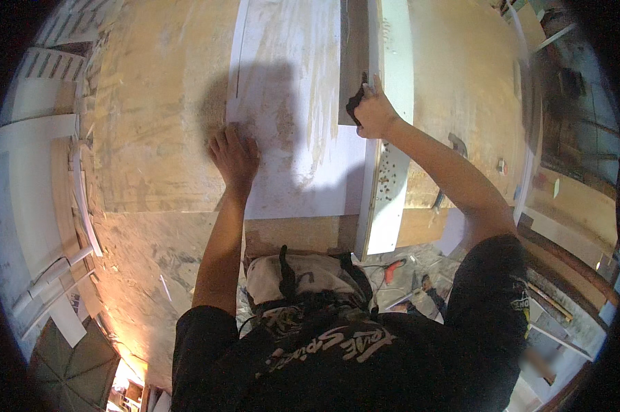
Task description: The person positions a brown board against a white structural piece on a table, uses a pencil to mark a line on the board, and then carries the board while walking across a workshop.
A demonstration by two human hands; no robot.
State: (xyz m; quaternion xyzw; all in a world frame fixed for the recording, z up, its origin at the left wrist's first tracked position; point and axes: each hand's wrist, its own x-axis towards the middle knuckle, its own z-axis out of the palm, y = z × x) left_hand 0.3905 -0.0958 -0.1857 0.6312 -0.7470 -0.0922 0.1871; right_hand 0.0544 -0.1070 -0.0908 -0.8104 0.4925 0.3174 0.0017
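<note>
A white panel (282,172) with brownish smears lies on the worktable. My left hand (234,156) rests flat at its left edge, fingers stretched out and holding nothing. My right hand (377,117) is closed round a small black object (354,106) whose kind is hard to make out. It is beside a long upright-edged plank (389,206) with a white face, along the panel's right side. Small brown specks (387,172), perhaps nails or screws, are scattered on that face. A dark grey strip (353,55) extends away from the right hand, between panel and plank.
A hammer (457,144) lies on the plywood tabletop (468,69) under my right forearm, with a small red-and-white item (502,166) farther right. A red-handled tool (394,270) is on the littered floor. White boards (39,178) stand at the left; a long timber (574,264) is at the right.
</note>
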